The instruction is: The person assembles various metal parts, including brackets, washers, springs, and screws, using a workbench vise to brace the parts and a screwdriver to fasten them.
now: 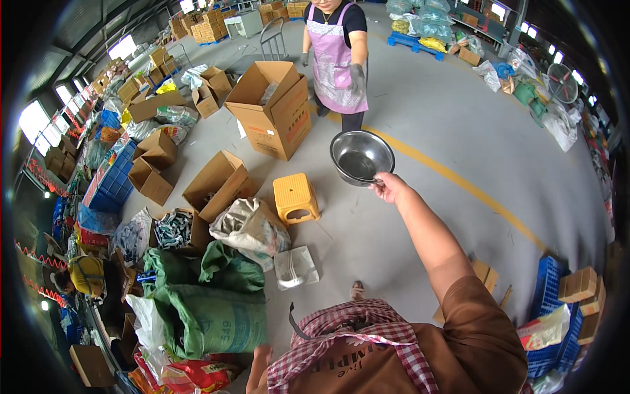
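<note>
My right arm reaches forward, and my right hand [389,188] pinches the near rim of a shiny steel bowl [362,157]. The bowl is in the air, its open top facing up, and its inside looks bare. At my left side my left hand [261,354] is only partly in view, beside a large green woven sack [223,318]; its fingers cannot be made out. Facing me beyond the bowl is a co-worker [338,59] in a pink apron and grey gloves, whose gloved hand is near the bowl but apart from it.
A yellow plastic stool [295,198], a clear square tub [296,268] and a whitish sack [251,230] stand front left. Behind are a tall carton [270,111] and an open box [220,186]. Blue crates [548,315] with small cartons lie right. A yellow line [453,174] crosses the floor.
</note>
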Demonstrator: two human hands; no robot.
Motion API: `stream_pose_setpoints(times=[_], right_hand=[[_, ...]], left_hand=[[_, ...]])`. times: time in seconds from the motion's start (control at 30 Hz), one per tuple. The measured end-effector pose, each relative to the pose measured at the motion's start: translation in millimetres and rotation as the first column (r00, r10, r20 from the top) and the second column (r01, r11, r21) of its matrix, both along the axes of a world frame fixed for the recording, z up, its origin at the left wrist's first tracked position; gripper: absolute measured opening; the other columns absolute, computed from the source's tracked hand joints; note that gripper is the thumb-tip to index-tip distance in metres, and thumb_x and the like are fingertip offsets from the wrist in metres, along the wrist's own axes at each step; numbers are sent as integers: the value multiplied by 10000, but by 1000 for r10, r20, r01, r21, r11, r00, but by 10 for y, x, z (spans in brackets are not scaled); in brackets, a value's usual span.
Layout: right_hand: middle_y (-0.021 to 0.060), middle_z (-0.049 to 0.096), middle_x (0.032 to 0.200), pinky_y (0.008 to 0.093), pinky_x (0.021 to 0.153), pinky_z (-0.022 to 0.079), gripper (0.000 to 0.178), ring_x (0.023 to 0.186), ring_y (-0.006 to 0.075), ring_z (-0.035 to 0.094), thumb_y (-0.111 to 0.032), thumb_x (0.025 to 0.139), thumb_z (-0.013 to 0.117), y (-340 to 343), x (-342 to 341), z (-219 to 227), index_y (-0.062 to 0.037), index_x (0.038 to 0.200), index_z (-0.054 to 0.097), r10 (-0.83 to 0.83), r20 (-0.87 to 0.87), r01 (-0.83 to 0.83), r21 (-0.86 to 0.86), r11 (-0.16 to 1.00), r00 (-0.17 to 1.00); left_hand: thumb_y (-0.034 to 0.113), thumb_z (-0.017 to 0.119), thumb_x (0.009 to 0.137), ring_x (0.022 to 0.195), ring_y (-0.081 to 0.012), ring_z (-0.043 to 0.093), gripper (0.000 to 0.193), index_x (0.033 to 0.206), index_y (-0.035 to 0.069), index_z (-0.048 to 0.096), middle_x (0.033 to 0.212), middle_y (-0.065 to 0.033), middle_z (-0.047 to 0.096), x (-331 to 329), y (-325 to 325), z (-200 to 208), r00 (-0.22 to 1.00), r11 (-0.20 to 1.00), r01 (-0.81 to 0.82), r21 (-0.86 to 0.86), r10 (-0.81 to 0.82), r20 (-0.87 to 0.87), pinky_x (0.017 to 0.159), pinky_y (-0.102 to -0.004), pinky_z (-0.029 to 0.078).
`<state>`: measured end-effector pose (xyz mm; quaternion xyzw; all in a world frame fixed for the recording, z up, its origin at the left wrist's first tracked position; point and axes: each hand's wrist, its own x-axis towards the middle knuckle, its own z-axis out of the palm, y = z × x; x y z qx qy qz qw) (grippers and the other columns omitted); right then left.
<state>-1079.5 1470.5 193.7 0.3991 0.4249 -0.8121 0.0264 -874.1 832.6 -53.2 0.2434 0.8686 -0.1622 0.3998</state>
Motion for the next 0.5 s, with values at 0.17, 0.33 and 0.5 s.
stream_pose_setpoints(times=[0.17,0.33,0.5], right_hand=[[106,575,674,230,462,496,88,561,164,583,-82,785,497,751,-1278,89,4,777,512,71,-30,-70,36,997,997],[74,536,626,255,442,474,44,498,162,532,-68,757,512,1583,-2406,-170,-26,748,501,90,11,-91,104,990,996],[85,517,627,275,478,503,58,532,171,538,-60,767,512,1599,-3448,-236,-15,749,481,110,-61,-106,71,992,992]], left_hand=[[236,514,772,776,-255,623,166,805,152,654,900,-41,646,-592,819,-85,999,998,-28,60,27,25,645,-358,510],[233,522,763,784,-249,625,155,782,149,651,897,-41,648,-1273,1517,-352,998,987,-60,147,57,27,647,-360,510],[229,530,754,793,-244,626,145,758,145,648,894,-40,649,-1714,2128,-492,993,968,-119,223,114,33,648,-362,510]])
